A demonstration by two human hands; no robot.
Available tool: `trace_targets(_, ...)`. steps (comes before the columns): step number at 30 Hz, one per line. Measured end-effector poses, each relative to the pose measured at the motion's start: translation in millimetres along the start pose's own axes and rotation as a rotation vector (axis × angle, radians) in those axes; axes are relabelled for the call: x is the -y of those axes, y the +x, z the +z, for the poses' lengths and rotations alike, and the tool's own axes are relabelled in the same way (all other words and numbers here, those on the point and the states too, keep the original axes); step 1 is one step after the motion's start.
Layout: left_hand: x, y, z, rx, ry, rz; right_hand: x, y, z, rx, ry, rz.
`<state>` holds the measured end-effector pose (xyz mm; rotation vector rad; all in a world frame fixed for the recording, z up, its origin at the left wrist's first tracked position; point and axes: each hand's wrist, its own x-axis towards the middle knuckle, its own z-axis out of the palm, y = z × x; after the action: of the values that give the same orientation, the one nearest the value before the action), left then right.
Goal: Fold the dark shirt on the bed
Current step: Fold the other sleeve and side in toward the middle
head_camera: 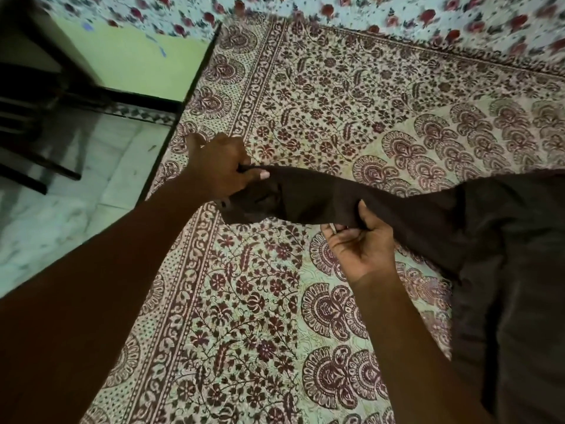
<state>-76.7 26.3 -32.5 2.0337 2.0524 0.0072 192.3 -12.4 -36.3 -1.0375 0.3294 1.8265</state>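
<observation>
The left hand [218, 169] pinches the cuff of the shirt [504, 255] sleeve [321, 194]; the right hand [360, 243] grips it farther along. The shirt's body lies on the bed [244, 316] beyond the right hand.

Bed [197, 79]: covered by a maroon-and-cream block-print bedspread [260, 316]. Rose-print sheet [428, 13] along the far edge. Dark shirt [519, 255] lies on the spread, right side.

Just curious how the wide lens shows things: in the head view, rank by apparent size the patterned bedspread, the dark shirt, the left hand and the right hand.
1. patterned bedspread, filling most of the frame.
2. dark shirt.
3. left hand and right hand: about alike, so unranked.
</observation>
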Motion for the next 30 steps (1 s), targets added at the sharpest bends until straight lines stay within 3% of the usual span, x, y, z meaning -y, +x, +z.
trace_targets(4, 18, 1, 1, -0.058, -0.065, -0.015, -19, 15, -1, -0.009, -0.063, 0.002)
trace_targets(7, 36, 5, 3, -0.015, -0.135, -0.045, -31, 27, 1, -0.005, -0.063, 0.024)
trace_targets(13, 50, 21, 7, 0.132, 0.068, -0.069, -64, 52, -10, -0.120, -0.152, 0.092)
trace_targets(17, 45, 21, 29, 0.192, 0.202, -0.205, -73, 60, -24, -0.161, -0.198, 0.106)
trace_targets(20, 36, 18, 45, 0.161, 0.375, -0.261, -67, 56, -29, -0.173, -0.276, 0.149)
trace_targets(23, 16, 11, 57, 0.072, 0.376, -0.258, -56, 37, -27, -0.189, -0.571, 0.171)
trace_targets(25, -4, 6, 64, -0.013, 0.241, -0.177, -46, 22, -33, -0.262, -0.899, -0.059)
trace_targets(28, -42, -1, 84, 0.026, -0.038, 0.057, -20, 16, -64, -0.310, -1.540, -0.808)
trace_targets(30, -63, -7, 101, 0.104, -0.054, 0.137, -2, 26, -92, -0.325, -1.967, -1.089)
